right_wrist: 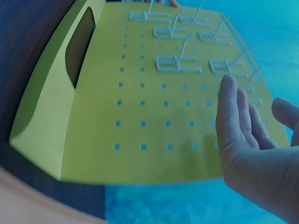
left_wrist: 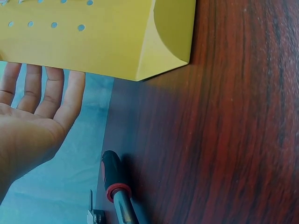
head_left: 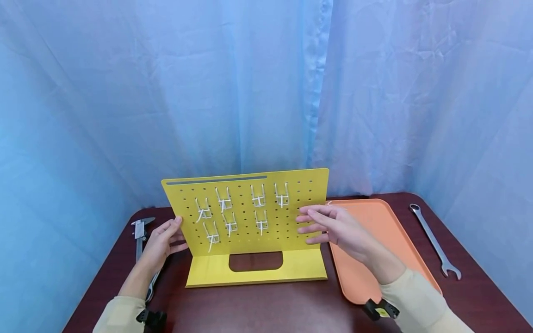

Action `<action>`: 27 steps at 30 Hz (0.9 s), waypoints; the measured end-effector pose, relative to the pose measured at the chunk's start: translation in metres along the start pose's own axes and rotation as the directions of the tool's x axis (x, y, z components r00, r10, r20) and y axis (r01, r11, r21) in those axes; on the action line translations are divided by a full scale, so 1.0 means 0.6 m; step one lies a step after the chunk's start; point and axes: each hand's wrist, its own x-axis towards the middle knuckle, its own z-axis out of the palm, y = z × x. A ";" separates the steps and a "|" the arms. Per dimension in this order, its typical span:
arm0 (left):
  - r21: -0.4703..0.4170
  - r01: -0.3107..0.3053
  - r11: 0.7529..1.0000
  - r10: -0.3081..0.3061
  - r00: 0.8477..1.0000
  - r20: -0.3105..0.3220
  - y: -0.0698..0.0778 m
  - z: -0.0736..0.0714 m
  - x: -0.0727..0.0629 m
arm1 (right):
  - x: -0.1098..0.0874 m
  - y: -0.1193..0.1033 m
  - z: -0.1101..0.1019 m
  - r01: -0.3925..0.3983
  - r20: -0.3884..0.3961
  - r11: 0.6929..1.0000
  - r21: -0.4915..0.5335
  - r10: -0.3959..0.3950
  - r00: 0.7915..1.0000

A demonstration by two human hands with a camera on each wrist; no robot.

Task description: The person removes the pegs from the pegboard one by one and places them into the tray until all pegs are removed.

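A yellow pegboard (head_left: 287,231) stands on its folded base on the table, with several white wire hooks (head_left: 259,199) fixed in its holes. At its left edge my left hand (head_left: 162,240) grips the board, thumb on the front and fingers reaching behind; the left wrist view shows those fingers (left_wrist: 49,91) passing behind the edge. My right hand (head_left: 337,229) is held up before the board's right side, fingers spread loosely and nothing in them. From the right wrist, the palm (right_wrist: 252,154) overlaps the board near its hookless holes.
An orange tray (head_left: 376,208) lies right of the board, partly under my right forearm. Beyond it is a combination wrench (head_left: 435,240). To the left lie a caliper (head_left: 139,231) and a tool with a black and red handle (left_wrist: 114,172). Curtains (head_left: 233,92) hang behind the table.
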 end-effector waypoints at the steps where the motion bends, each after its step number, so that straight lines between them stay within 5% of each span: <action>1: -0.001 -0.001 1.000 0.001 1.000 0.002 0.000 0.000 0.000 | 0.004 0.000 0.006 -0.009 0.017 1.000 0.010 0.009 1.000; 14: -0.001 0.012 1.000 -0.012 1.000 -0.004 -0.001 0.000 -0.004 | 0.046 -0.001 0.054 -0.084 0.126 0.970 0.229 0.057 0.990; 27: 0.013 -0.001 1.000 0.001 1.000 -0.005 -0.001 0.000 -0.001 | 0.065 -0.008 0.069 -0.124 0.136 0.964 0.234 0.093 0.986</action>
